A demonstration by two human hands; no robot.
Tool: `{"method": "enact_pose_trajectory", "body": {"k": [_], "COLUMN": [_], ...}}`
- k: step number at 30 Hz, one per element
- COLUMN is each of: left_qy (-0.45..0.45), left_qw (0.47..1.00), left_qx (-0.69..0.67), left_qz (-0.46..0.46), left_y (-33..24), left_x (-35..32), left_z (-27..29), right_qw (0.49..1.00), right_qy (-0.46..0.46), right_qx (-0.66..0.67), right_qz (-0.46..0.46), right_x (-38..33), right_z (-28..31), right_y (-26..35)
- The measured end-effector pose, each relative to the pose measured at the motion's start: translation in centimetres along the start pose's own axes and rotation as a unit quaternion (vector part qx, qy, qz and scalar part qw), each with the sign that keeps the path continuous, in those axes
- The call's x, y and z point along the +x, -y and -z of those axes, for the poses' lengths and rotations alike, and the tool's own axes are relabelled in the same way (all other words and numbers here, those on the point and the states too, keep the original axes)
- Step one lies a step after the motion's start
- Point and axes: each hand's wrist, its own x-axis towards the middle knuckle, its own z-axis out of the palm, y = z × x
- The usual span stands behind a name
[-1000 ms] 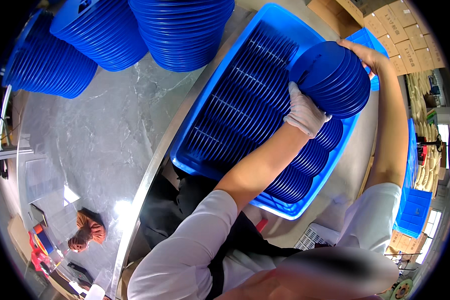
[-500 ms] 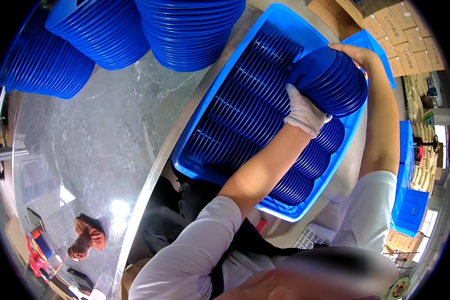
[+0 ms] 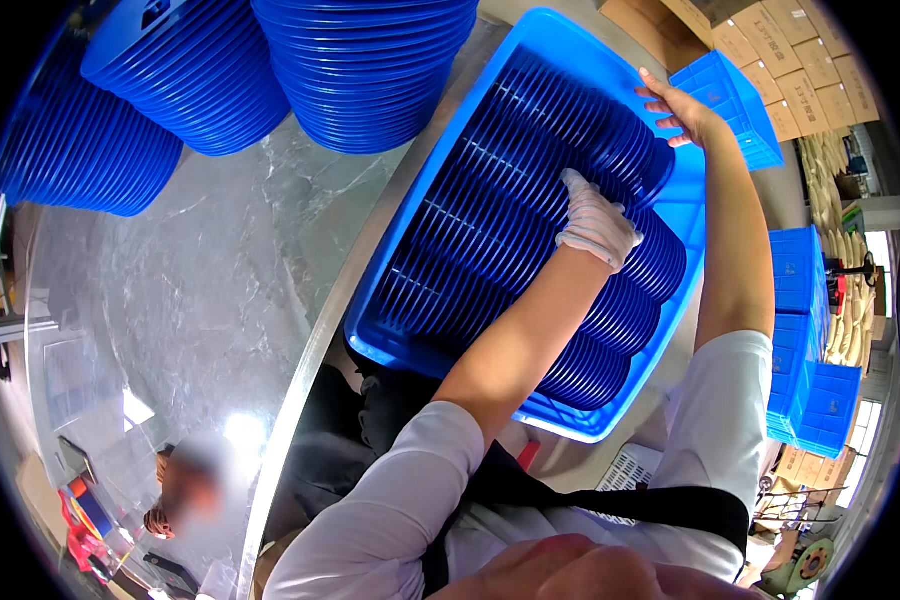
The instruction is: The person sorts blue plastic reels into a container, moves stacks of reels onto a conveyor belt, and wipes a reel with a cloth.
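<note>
Discs (image 3: 490,205) lined the blue tub (image 3: 692,195), upper centre of the frame; the left hand (image 3: 598,225) lay over them, grip impossible to tell; the right hand (image 3: 680,110), upper right, had fingers apart.

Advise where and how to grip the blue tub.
Probably by both short ends of the blue tub's rim, coming from outside: discs crowd the inside, leaving little finger room, and one long side runs close along the table, so approaching from there looks awkward.
</note>
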Motion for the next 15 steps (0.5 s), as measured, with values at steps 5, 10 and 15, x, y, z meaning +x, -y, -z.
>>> {"method": "enact_pose_trajectory", "body": {"k": [5, 10, 15], "left_qy": [-0.006, 0.095, 0.043], "left_qw": [1.0, 0.988, 0.945], "left_qx": [0.025, 0.114, 0.245], "left_qz": [-0.017, -0.046, -0.21], "left_y": [0.1, 0.1, -1.6], "left_x": [-0.1, -1.6, -0.7], "left_z": [1.0, 1.3, 2.6], "right_qw": [0.988, 0.967, 0.839], "right_qy": [-0.126, -0.251, -0.41], "right_qx": [0.057, 0.004, -0.126], "right_qz": [0.069, 0.034, 0.335], "right_x": [-1.1, -0.1, 0.2], "right_z": [-1.0, -4.3, -9.9], "right_y": [-3.2, -8.8, -5.6]}}
